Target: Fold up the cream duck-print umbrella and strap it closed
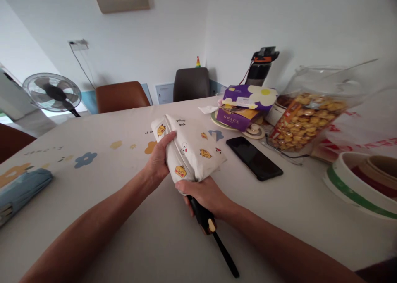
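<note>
A white folding umbrella [198, 140] printed with yellow ducks is held above the table, its folded canopy loose and spread to the right. My left hand [158, 159] grips the canopy's left side, thumb on top. Around the canopy's lower end, just above the black handle [200, 212], my right hand [211, 195] is closed. A black wrist strap [226, 254] hangs from the handle toward me. The fingers under the umbrella are mostly hidden.
Right of the umbrella lies a black phone [254, 158]. Beyond it are purple boxes [232, 117], a black bottle [260, 68], a snack jar [310, 113] and tape rolls [359, 186]. A blue folded umbrella [25, 192] lies left. Chairs [122, 96] and a fan [52, 92] stand behind.
</note>
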Tool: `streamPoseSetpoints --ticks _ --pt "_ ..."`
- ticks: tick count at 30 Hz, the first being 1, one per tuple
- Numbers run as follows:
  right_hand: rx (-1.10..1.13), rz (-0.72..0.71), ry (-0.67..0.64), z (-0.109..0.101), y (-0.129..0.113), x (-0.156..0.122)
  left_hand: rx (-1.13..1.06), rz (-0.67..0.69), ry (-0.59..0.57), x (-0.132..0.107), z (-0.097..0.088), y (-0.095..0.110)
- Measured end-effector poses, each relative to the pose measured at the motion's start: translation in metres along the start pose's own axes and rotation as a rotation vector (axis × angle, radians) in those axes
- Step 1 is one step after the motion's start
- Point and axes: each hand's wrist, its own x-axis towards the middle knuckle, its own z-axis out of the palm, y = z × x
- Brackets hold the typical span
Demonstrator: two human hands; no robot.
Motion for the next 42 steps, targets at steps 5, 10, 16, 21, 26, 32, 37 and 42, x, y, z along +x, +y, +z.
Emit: streamPoseSetpoints --ticks 5,10,16,21,26,32,37,42 --pt "0.195 -0.075 0.013 0.005 0.002 0.003 -0.036 0.031 0.048 -0.003 -0.001 0.002" --pt "0.215 0.085 -0.120 0.007 0.008 0.003 -0.073 -0.102 0.007 0.001 -0.008 0.000" --pt "0.161 0.237 -0.077 0.017 0.015 0.002 -0.094 -0.071 0.169 0.017 -0.026 0.011" --pt "0.158 0.250 -0.133 0.023 -0.006 0.016 -0.085 0.030 0.186 0.032 -0.048 0.028" --pt "0.170 -0.018 -0.043 0.021 -0.033 0.066 -0.028 0.349 0.377 0.053 -0.089 0.043" --pt "0.251 -0.022 -0.143 0.024 -0.039 0.116 0.172 0.533 0.526 0.067 -0.116 0.029" --pt "0.310 0.155 -0.270 0.028 -0.020 0.120 0.348 0.589 0.600 0.073 -0.118 0.021" --pt "0.343 0.223 -0.330 0.028 -0.012 0.121 0.541 0.746 0.655 0.064 -0.112 0.033"
